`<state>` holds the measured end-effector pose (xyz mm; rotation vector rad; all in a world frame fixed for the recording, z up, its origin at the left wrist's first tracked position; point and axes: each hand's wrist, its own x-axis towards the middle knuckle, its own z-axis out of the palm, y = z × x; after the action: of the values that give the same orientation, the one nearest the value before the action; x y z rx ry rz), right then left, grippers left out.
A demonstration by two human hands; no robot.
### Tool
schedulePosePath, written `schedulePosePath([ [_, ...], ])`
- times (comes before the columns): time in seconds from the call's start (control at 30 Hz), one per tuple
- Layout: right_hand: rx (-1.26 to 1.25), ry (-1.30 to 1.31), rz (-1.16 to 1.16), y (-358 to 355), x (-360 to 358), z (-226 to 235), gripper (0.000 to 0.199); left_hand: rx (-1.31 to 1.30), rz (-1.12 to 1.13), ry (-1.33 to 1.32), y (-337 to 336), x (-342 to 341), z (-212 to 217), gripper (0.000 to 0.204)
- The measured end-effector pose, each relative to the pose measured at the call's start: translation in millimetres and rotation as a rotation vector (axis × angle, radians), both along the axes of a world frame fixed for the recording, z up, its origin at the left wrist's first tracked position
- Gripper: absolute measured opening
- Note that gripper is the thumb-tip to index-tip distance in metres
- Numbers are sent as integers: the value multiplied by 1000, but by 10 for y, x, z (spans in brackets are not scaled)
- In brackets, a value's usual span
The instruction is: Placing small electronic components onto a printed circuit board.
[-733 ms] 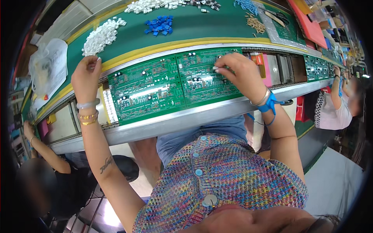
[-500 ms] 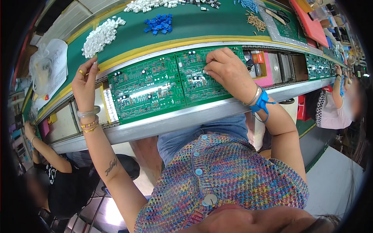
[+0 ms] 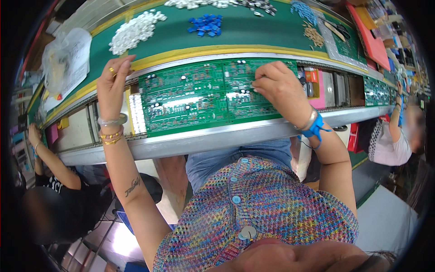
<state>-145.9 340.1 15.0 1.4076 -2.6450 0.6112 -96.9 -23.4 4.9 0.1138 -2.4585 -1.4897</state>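
A panel of green circuit boards (image 3: 181, 113) lies across the rails in front of me, crowded with small parts. Over its right half, my right hand (image 3: 281, 88) is pinched at the fingertips, low against the board. A small white part seems to show there, mostly covered by the fingers. My left hand (image 3: 112, 86) is raised by the panel's left end, just below a heap of white connectors (image 3: 136, 34). Its thumb and forefinger are drawn together; what lies between them, if anything, is too small to tell.
Metal rails (image 3: 190, 138) border the panel. Across the green bench lie blue components (image 3: 206, 25), light-blue parts (image 3: 303, 11) and tan parts (image 3: 313, 36). A plastic bag (image 3: 56, 63) rests on paper at left. Co-workers sit on both sides; another green board (image 3: 378, 90) is farther right.
The whole view has shifted, so the bench appears farther right. My left hand's fingertips have swung rightward, toward the panel. My right hand stays pinched over nearly the same spot.
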Motion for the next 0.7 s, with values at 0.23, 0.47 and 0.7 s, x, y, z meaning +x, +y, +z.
schedulePosePath([
  [0.23, -194, -54, 8, -765, -418, 192, 15, 107, 30, -84, 154, 76, 25, 20],
  [0.47, -27, -61, -108, -1897, -949, -216, 23, -146, 31, -79, 360, 489, 203, 16],
  [0.7, -160, 80, -98, -2109, -946, -380, 19, -274, -1, -162, 492, 538, 288, 11],
])
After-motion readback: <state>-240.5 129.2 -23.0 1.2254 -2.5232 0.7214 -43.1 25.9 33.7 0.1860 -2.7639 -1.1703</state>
